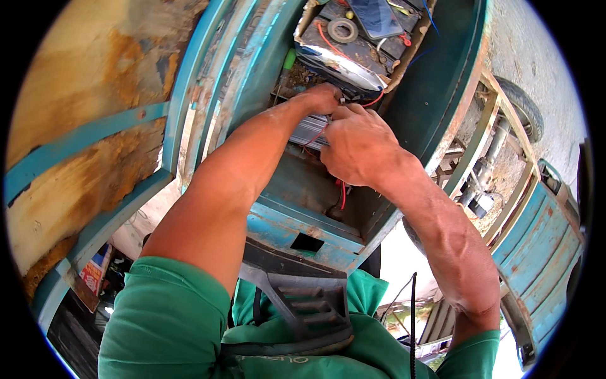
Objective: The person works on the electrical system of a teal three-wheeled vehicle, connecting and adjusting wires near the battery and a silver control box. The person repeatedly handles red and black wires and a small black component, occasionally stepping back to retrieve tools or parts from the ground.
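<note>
Both my hands meet inside a teal metal compartment (278, 196), beside a silver finned metal box (309, 131). My left hand (320, 99) is closed, its fingertips pinched by some dark wiring (346, 99); what they hold is too small to make out. Touching or nearly touching it, my right hand (360, 142) is also closed, fingers curled, and its back hides whatever is in it. Thin red wires (377, 100) run close to the fingers. Another red wire (343, 194) hangs below the right hand.
Just beyond my hands sits a dark battery (315, 38) with torn cardboard round it. A roll of tape (342, 30) and a phone (375, 16) lie on top. A rusty teal frame (208, 82) stands left; a wheel (517, 107) shows right. A black seat-like part (309, 303) lies near my body.
</note>
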`<action>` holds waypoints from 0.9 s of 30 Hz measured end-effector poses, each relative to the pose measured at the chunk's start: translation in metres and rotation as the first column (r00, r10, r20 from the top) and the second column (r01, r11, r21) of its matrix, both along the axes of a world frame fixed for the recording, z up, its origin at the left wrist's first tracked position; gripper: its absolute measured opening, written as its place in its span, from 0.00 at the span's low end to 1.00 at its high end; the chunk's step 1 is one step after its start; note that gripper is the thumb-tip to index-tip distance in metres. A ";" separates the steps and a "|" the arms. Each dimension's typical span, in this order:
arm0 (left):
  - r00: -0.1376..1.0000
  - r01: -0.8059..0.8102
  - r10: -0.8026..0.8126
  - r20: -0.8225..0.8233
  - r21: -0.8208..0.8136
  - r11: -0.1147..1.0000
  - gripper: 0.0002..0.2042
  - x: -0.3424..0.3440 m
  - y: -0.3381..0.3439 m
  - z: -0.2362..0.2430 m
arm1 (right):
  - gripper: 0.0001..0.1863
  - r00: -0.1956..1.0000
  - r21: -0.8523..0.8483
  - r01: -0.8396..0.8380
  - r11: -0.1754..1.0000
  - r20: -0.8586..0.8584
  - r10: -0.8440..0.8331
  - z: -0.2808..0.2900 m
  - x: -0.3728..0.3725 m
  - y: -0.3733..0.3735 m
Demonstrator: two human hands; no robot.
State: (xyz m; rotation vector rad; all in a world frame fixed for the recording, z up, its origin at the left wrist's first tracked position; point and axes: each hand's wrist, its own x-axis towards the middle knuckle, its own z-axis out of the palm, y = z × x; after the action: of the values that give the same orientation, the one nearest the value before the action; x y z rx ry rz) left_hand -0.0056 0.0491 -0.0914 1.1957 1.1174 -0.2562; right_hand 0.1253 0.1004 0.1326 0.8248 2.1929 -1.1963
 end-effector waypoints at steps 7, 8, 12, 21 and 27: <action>0.998 -0.057 0.056 0.008 0.100 0.993 0.16 0.003 -0.011 -0.013 | 0.19 0.907 -0.029 -0.070 0.997 0.414 0.076 -0.034 0.025 0.015; 0.998 -0.058 0.058 0.005 0.104 0.993 0.16 0.003 -0.012 -0.017 | 0.19 0.886 -0.009 -0.093 0.996 0.456 0.087 -0.043 0.021 0.020; 0.998 0.038 -0.030 -0.061 0.139 0.990 0.16 0.004 -0.012 -0.016 | 0.19 0.794 -0.307 -0.121 0.944 0.541 0.278 -0.089 0.009 0.038; 0.995 0.043 -0.046 -0.093 -0.037 0.998 0.16 0.001 0.005 0.001 | 0.19 0.848 -0.244 -0.387 0.890 0.285 0.447 -0.173 0.007 0.002; 0.985 -0.012 -0.002 -0.175 -0.081 0.997 0.16 0.002 -0.005 -0.003 | 0.22 0.874 -0.174 0.163 0.971 0.482 -0.060 -0.215 0.009 -0.032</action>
State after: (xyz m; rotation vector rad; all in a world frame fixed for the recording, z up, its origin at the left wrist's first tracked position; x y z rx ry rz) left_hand -0.0033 0.0446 -0.0945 1.1134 1.2504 -0.4058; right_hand 0.1345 0.0688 -0.0822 1.0390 1.6114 -1.1116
